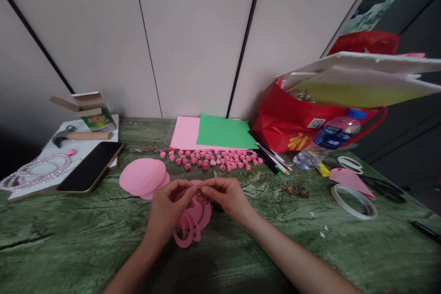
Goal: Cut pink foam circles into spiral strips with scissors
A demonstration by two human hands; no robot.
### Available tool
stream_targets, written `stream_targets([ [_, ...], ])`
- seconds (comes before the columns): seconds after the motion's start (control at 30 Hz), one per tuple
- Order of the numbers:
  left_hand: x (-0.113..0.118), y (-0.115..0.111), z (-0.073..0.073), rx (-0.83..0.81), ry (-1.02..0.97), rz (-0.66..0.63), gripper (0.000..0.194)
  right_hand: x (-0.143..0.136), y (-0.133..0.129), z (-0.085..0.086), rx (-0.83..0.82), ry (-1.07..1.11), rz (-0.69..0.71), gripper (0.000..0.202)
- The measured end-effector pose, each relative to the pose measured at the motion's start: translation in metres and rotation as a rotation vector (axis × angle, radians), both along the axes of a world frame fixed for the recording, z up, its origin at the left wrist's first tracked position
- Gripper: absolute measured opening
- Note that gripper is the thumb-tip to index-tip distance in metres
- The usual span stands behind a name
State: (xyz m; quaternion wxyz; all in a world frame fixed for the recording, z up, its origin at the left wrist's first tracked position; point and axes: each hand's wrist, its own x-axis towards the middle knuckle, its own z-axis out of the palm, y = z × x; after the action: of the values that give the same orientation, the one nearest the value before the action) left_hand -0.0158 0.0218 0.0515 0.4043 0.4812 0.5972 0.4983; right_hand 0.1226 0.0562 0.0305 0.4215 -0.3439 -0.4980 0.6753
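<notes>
Close together at the middle of the table, my left hand (168,202) and my right hand (225,195) meet at their fingertips. Both are closed in a pinch on the end of a pink paper spiral strip (186,239), whose curled loops hang below the fingers. The part between my fingertips is mostly hidden. A pile of round pink paper discs (141,177) lies just left of my left hand. Beyond the hands, many small rolled pink paper roses (206,165) are spread in rows. A pointed metal tip (215,173) shows behind my right hand, its body mostly hidden.
Green and pink paper sheets (225,132) lie at the back. To the left are a phone (91,165), a hammer (86,136), bead strings (44,170) and an opened box (98,117). On the right stand a red bag (275,119) and a tilted bottle (329,140), near a tape roll (354,213).
</notes>
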Motion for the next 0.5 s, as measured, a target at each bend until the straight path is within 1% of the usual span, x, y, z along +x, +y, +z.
stream_targets([
  [0.2, -0.0015, 0.0009, -0.0030, 0.004, 0.008, -0.029, 0.024, 0.0005, -0.0009, -0.0007, -0.025, -0.016, -0.023, 0.027],
  [0.37, 0.0000, 0.0000, -0.0008, -0.017, 0.012, -0.051, 0.024, 0.0002, -0.0011, -0.0033, -0.039, -0.008, -0.040, 0.024],
  [0.5, 0.0014, -0.0012, 0.0002, -0.029, 0.003, -0.066, 0.024, 0.0006, -0.0009, -0.0059, -0.012, -0.014, -0.062, 0.022],
])
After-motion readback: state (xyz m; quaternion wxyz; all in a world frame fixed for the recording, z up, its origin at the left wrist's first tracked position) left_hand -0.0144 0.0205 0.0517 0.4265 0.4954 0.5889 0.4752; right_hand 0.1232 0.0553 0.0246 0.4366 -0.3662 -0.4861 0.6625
